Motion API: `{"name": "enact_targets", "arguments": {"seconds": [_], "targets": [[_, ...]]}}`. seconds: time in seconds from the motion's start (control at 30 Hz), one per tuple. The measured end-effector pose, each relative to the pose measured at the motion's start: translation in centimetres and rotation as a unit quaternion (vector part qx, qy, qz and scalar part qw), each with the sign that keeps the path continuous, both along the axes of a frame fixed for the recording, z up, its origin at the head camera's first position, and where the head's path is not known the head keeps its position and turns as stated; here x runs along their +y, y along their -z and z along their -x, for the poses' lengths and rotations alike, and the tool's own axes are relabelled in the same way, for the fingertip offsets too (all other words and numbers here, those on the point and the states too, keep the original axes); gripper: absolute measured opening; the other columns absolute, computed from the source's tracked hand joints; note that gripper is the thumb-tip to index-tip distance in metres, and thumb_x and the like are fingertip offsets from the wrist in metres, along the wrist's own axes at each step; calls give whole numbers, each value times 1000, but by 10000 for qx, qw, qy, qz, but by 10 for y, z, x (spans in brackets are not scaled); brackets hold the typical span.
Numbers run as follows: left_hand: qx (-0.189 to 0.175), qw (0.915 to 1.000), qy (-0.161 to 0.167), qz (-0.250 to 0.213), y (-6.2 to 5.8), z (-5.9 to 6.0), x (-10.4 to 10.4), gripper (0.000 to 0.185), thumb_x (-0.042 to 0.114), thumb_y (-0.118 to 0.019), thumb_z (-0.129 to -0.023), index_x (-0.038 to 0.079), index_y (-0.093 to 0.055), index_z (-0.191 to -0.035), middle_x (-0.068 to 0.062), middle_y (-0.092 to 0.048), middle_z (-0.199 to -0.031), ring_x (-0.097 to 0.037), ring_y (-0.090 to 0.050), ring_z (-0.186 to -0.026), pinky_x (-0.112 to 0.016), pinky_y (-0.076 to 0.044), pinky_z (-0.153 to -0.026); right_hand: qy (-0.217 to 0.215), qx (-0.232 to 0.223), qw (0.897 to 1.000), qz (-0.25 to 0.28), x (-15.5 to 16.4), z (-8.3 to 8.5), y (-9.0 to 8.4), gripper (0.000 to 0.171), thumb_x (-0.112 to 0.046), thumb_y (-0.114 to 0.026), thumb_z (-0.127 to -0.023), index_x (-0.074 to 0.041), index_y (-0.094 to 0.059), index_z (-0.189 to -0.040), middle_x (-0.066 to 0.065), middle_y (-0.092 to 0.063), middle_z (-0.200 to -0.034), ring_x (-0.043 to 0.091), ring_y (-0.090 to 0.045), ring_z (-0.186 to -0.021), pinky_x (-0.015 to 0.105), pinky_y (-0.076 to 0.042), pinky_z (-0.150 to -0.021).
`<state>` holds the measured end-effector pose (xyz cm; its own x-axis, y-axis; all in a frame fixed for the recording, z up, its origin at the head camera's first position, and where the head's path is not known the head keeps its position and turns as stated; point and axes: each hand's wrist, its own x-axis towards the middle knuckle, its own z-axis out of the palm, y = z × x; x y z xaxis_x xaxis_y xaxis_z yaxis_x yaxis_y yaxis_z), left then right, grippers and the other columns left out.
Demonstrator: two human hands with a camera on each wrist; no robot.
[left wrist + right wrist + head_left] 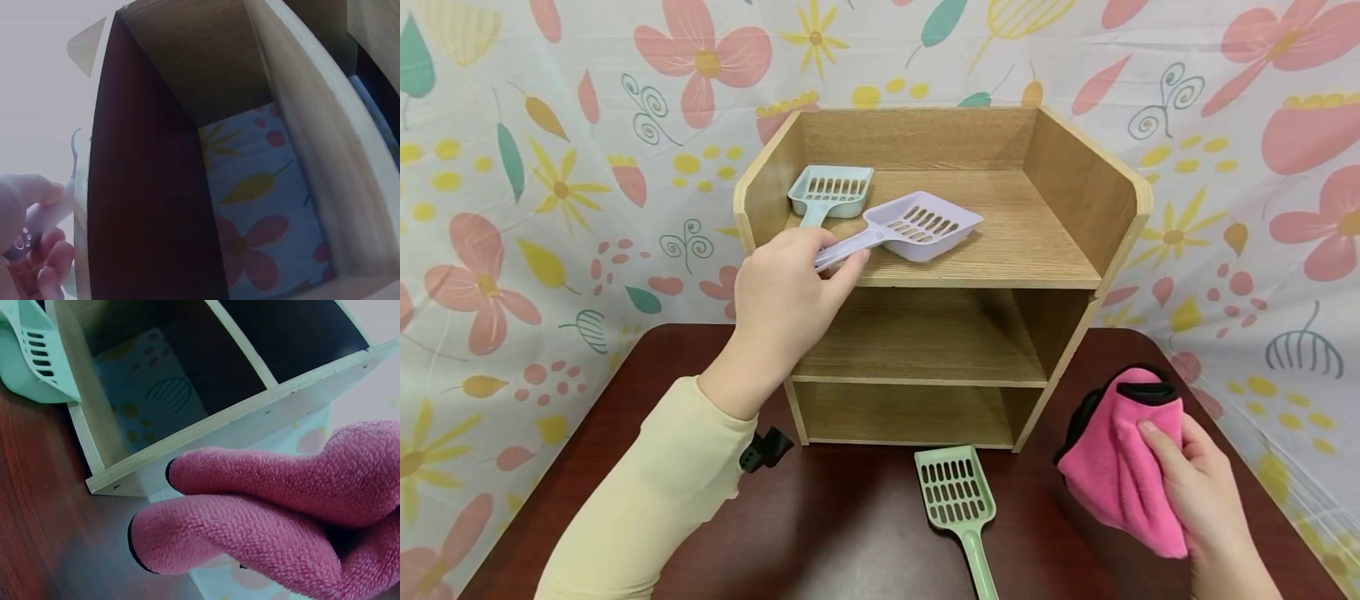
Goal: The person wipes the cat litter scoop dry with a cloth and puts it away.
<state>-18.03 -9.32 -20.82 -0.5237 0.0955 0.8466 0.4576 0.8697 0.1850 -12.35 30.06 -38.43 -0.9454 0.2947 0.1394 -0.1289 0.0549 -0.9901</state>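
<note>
My left hand (793,296) grips the handle of a lavender litter scoop (925,225), whose slotted pan is over the top shelf of a small wooden shelf unit (1000,200). Whether that pan touches the board I cannot tell. To its left on the same shelf sits a light blue litter scoop (832,190), its handle partly behind my hand. At the right, my right hand (1206,492) holds a bunched pink cloth (1123,467) with black edging, beside the unit and above the table. A green litter scoop (958,496) lies on the table before the unit.
The unit stands on a dark red-brown table (820,517) and has two lower compartments, with raised sides and a back around its top. A floral sheet (587,208) hangs behind and on both sides. A small black device (766,450) is at my left wrist.
</note>
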Motion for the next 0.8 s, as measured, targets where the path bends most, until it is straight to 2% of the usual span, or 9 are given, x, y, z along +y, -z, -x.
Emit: {"name": "enact_targets", "arguments": {"seconds": [0.13, 0.23, 0.33, 0.43, 0.53, 0.6, 0.7, 0.8], "targets": [[-178, 9989, -387, 197, -6, 2, 5, 24, 31, -69, -83, 8, -67, -79, -7, -65, -71, -24, -58, -59, -42, -43, -46, 195, -34, 9990, -393, -2, 1, 0, 15, -12, -60, -92, -26, -65, -91, -19, -65, -70, -6, -55, -64, 9, -43, -59], [-609, 9964, -537, 235, -12, 4, 6, 27, 35, -68, -83, 8, -66, -81, -8, -65, -73, -27, -59, -61, -44, -45, -48, 222, -67, 9985, -500, -4, 1, 1, 14, -13, -60, -92, -26, -65, -91, -19, -65, -70, -6, -55, -65, 9, -43, -59], [-1078, 9927, -497, 198, -15, 3, 5, 32, 37, -69, -83, 6, -66, -89, -11, -68, -83, -31, -63, -70, -46, -48, -55, 255, -130, 9977, -612, -4, 1, 1, 13, -14, -60, -92, -26, -64, -91, -20, -64, -70, -7, -54, -65, 9, -42, -59], [-1487, 9886, -234, 69, -16, -3, 1, 34, 34, -71, -82, 4, -67, -98, -13, -70, -93, -30, -64, -81, -45, -50, -67, 305, -182, 9970, -695, -4, 1, 2, 13, -14, -61, -92, -27, -64, -90, -21, -64, -71, -7, -54, -66, 9, -42, -59], [-1640, 9862, 184, -137, -14, -13, -3, 32, 28, -73, -81, 4, -67, -101, -11, -68, -94, -25, -61, -81, -40, -48, -71, 385, -225, 9955, -841, -4, 1, 1, 13, -15, -61, -92, -28, -64, -90, -22, -63, -70, -7, -53, -68, 8, -41, -60], [-1500, 9873, 461, -239, -11, -20, -7, 28, 22, -73, -80, 3, -68, -100, -10, -67, -89, -23, -58, -79, -36, -47, -71, 400, -236, 9950, -883, -5, 2, 1, 13, -15, -61, -91, -28, -64, -90, -22, -63, -70, -7, -53, -69, 8, -41, -60], [-1156, 9879, 958, -390, -7, -29, -12, 23, 11, -71, -79, 1, -70, -100, -10, -68, -90, -20, -61, -82, -28, -52, -69, 408, -213, 9950, -882, -5, 2, 0, 12, -15, -61, -91, -27, -64, -90, -22, -63, -70, -7, -52, -70, 8, -41, -61], [-684, 9864, 1458, -330, -1, -31, -14, 18, 4, -69, -80, -2, -71, -97, -13, -71, -96, -21, -66, -88, -26, -55, -67, 385, -220, 9955, -842, -5, 1, 1, 12, -15, -61, -91, -27, -64, -89, -22, -63, -70, -7, -53, -70, 8, -41, -61]]}}
